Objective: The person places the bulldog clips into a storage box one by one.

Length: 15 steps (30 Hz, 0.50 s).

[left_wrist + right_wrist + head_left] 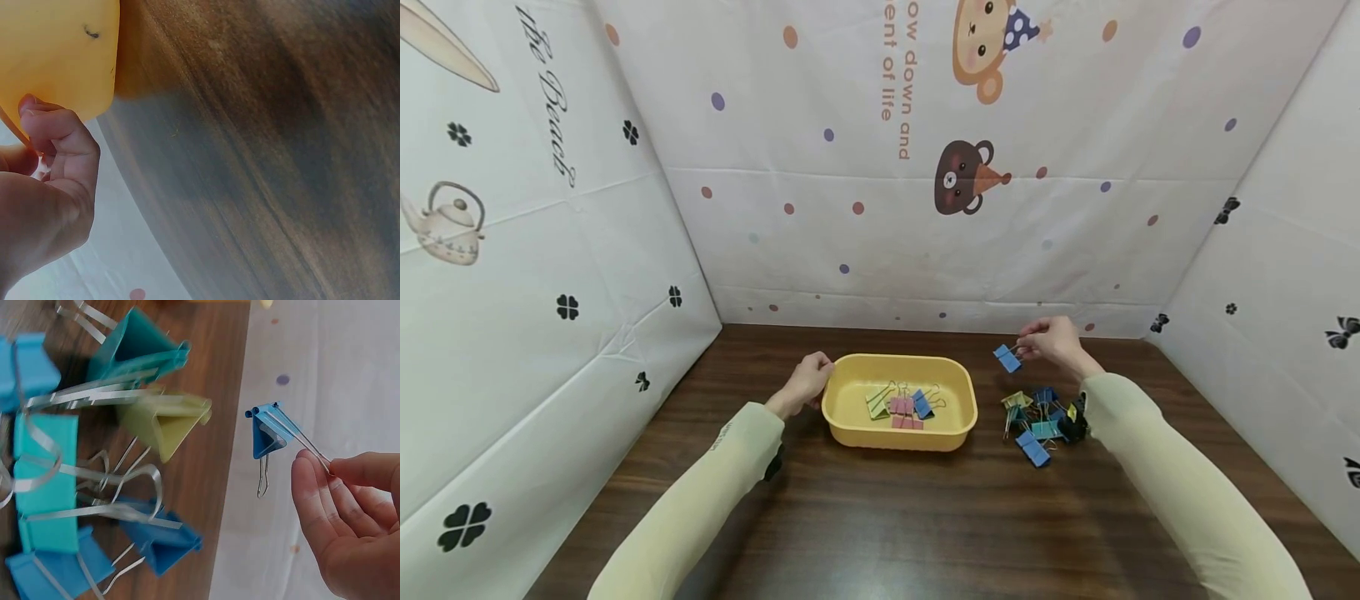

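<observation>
My left hand point(807, 382) holds the left rim of a yellow plastic tub point(898, 439), its thumb and curled fingers pinching the edge in the left wrist view. Inside the tub lie a yellow-green binder clip point(877, 406), pink binder clips point(901, 406) and a blue one point(922, 406). To the right of the tub, my right hand point(1054, 343) is raised with a light blue binder clip point(269, 434). Thumb and fingertips pinch one wire handle; the clip's other handle hangs down.
Below my right hand, a loose pile has a teal binder clip point(47, 487), an olive one point(165, 422) and several blue ones, with a blue clip point(1033, 448) at its near edge. Printed white sheets point(850, 242) wall the brown wooden table point(880, 525) at back and sides.
</observation>
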Available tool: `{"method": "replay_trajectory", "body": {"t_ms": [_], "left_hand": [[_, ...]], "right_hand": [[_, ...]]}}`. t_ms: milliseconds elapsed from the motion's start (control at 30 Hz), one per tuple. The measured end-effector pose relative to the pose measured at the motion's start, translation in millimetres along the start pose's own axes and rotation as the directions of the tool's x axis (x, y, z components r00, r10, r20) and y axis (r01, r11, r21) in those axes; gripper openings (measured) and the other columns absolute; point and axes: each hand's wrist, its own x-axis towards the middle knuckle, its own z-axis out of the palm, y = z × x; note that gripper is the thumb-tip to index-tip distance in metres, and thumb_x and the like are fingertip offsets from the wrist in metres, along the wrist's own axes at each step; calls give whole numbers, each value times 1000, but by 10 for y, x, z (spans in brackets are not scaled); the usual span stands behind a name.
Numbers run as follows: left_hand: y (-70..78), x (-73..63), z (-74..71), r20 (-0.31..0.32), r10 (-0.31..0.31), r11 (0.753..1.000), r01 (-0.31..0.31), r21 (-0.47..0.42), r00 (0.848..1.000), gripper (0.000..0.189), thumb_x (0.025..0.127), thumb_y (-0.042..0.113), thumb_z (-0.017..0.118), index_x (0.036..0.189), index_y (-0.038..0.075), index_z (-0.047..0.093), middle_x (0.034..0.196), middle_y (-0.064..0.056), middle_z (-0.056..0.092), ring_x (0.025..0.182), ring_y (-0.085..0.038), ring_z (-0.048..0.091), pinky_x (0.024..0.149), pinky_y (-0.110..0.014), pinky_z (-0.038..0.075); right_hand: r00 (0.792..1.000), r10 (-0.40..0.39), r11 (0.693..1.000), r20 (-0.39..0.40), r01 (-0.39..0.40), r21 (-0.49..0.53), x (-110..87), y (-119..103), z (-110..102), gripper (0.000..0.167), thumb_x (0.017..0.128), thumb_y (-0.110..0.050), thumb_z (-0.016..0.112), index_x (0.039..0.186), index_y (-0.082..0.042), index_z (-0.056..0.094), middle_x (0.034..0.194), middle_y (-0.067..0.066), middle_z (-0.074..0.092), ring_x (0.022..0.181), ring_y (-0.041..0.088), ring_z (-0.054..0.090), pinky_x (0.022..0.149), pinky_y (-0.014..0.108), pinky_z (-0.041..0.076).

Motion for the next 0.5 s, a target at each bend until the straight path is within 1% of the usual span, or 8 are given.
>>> {"method": "replay_trajectory", "body": {"t_ms": [67, 233, 367, 433, 500], "left_hand": [[5, -4, -6, 2, -1, 1000, 1, -2, 1000, 26, 104, 20, 40, 113, -1, 52, 84, -17, 55, 49, -14, 46, 41, -26, 44], [8, -3, -12, 3, 1, 1000, -1, -4, 1000, 25, 104, 21, 40, 112, -1, 52, 87, -18, 56, 50, -14, 47, 40, -25, 44], [0, -1, -7, 3, -3, 1000, 3, -8, 1000, 25, 104, 21, 41, 111, 0, 52, 87, -17, 56, 51, -14, 47, 40, -25, 44], [-3, 2, -4, 2, -6, 1000, 6, -7, 1000, 24, 104, 21, 41, 111, 1, 52, 87, -17, 55, 51, -14, 47, 40, -25, 44], [-2, 0, -1, 2, -8, 1000, 8, -5, 1000, 24, 104, 21, 41, 110, 1, 52, 87, -16, 55, 51, -15, 47, 41, -26, 44]], "right_hand": [[1000, 2, 1000, -3, -2, 0, 3, -55, 31, 26, 95, -3, 55, 114, 16, 56, 99, 28, 69, 75, 21, 72, 67, 29, 60], [1000, -15, 1000, -4, 15, 13, 17, -187, 133, 26, 95, -3, 56, 114, 15, 57, 108, 33, 65, 76, 20, 72, 72, 33, 60], [1000, -27, 1000, 8, 27, 16, 16, -281, 217, 24, 95, -3, 56, 113, 13, 57, 108, 33, 65, 79, 23, 72, 73, 33, 60], [999, -31, 999, 20, 31, 24, 9, -323, 254, 24, 96, -4, 56, 113, 13, 57, 107, 32, 65, 80, 24, 72, 71, 30, 60], [999, -36, 999, 33, 35, 38, 2, -362, 287, 25, 96, -3, 56, 113, 14, 57, 108, 32, 65, 81, 24, 72, 71, 30, 60]]}}
